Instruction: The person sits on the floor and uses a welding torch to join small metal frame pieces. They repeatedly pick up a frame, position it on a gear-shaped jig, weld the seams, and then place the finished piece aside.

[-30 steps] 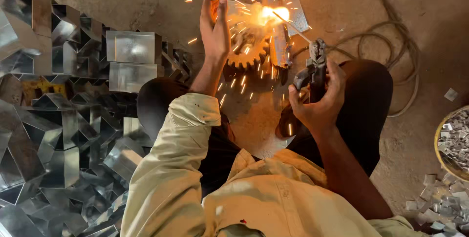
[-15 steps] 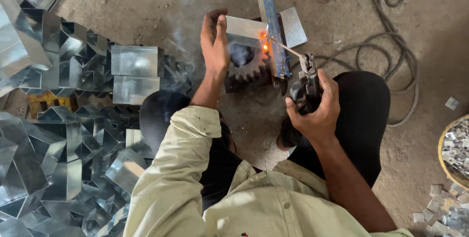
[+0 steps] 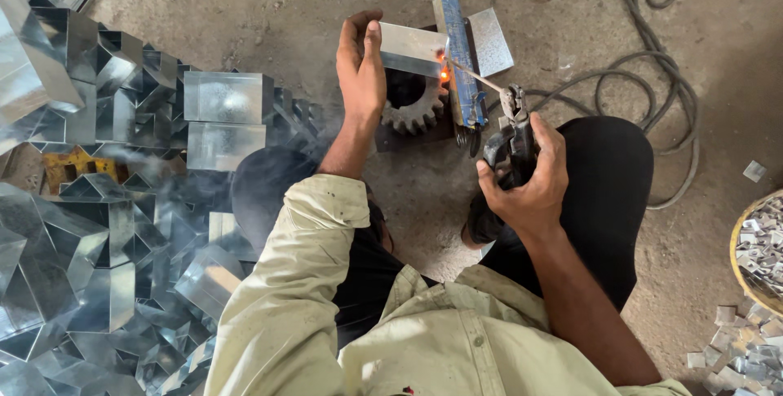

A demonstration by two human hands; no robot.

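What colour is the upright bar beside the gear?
Blue bar, worn and scratched; head view.

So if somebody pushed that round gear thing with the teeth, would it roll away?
Probably not. The toothed gear lies flat on the ground under the metal box piece, so it would more likely scrape than roll. It looks thick, solid metal, so likely heavy and stiff. Set on edge, it might roll bumpily on its teeth.
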